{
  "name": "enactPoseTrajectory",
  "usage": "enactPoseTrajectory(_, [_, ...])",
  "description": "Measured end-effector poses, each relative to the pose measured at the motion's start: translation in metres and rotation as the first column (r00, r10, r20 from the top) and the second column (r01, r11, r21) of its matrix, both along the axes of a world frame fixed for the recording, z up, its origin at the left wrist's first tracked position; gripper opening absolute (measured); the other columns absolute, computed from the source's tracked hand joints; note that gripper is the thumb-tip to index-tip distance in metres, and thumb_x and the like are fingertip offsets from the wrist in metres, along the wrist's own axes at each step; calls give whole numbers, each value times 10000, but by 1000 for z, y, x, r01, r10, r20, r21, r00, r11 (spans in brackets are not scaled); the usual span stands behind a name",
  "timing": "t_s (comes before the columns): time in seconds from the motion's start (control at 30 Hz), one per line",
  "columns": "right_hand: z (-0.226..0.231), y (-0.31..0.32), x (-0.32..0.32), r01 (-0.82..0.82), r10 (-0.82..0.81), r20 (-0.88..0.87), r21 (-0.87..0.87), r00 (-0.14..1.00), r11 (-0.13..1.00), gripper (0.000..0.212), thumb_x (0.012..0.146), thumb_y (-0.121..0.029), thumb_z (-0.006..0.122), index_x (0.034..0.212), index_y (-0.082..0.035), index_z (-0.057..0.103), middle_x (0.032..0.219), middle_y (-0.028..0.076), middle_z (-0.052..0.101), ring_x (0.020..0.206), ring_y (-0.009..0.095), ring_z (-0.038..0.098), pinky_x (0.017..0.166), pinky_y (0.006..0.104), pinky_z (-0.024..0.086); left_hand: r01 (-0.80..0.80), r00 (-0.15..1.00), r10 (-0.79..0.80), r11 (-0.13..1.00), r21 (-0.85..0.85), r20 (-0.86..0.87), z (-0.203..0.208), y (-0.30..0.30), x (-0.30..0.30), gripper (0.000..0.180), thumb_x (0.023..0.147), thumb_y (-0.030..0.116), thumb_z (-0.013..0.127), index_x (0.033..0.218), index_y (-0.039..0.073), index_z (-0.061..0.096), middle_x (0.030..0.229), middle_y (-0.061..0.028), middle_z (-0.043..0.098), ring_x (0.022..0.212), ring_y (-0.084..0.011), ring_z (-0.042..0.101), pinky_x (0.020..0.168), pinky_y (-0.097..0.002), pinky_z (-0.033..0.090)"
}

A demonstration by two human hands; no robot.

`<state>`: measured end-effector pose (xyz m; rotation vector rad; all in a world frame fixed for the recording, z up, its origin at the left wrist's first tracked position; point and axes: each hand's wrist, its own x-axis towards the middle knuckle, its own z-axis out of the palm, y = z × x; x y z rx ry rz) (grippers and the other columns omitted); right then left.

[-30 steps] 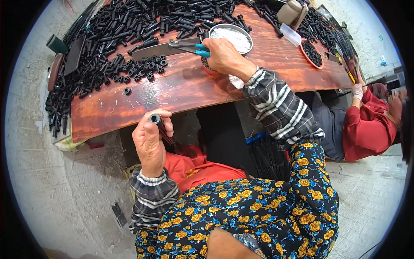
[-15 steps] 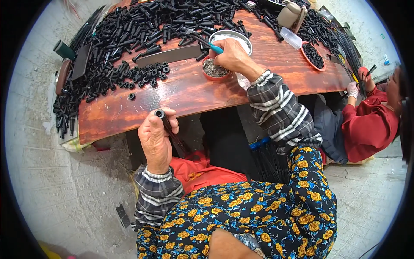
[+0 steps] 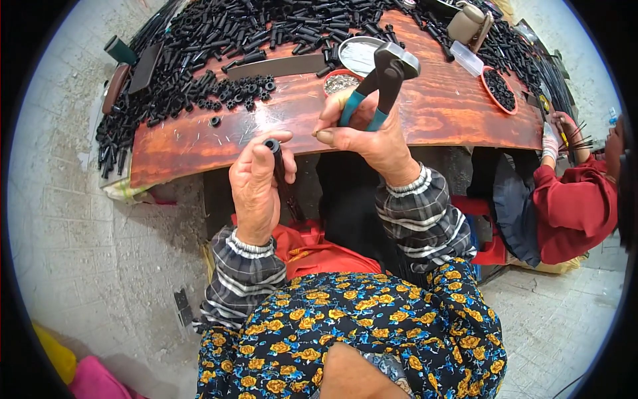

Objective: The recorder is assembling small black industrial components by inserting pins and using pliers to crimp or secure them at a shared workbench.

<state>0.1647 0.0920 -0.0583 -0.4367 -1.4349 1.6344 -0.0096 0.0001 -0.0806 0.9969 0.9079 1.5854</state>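
Note:
My left hand [image 3: 254,189] is closed round a long dark rod with a black hollow end fitting [image 3: 272,144], its open end facing up, just off the table's near edge. To its right, my right hand [image 3: 372,143] grips pliers [image 3: 384,83] by their teal handles, the metal head pointing up and away. The right thumb and forefinger are pinched together; whether a tiny piece sits between them I cannot make out. Behind this hand, an orange-rimmed bowl [image 3: 340,82] of small metal bits is partly hidden. A round metal dish [image 3: 359,56] with thin pale pieces stands behind it.
Black tubular parts [image 3: 226,33] heap across the far and left side of the wooden table [image 3: 438,116]. A flat metal bar [image 3: 279,67] stands before them. An orange bowl of black rings [image 3: 498,91] lies right. A co-worker in red [image 3: 578,206] handles thin black rods beyond.
My right hand has come back from the orange-rimmed bowl toward my left hand, bringing the pliers along. The left hand still holds the rod; the whole view has shifted slightly.

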Motion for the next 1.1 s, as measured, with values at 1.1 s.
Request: enactPoseTrajectory(1.1, [13, -31, -20, -94, 95, -38, 20, 995, 995, 173, 794, 74, 577, 965, 63, 602, 843, 83, 641, 699, 134, 635, 616, 271, 538, 18, 1000, -18, 1000, 8, 22, 5, -9, 12, 665, 936, 502, 508, 1248, -86, 522, 762, -11, 553, 670, -68, 457, 598, -210, 355])
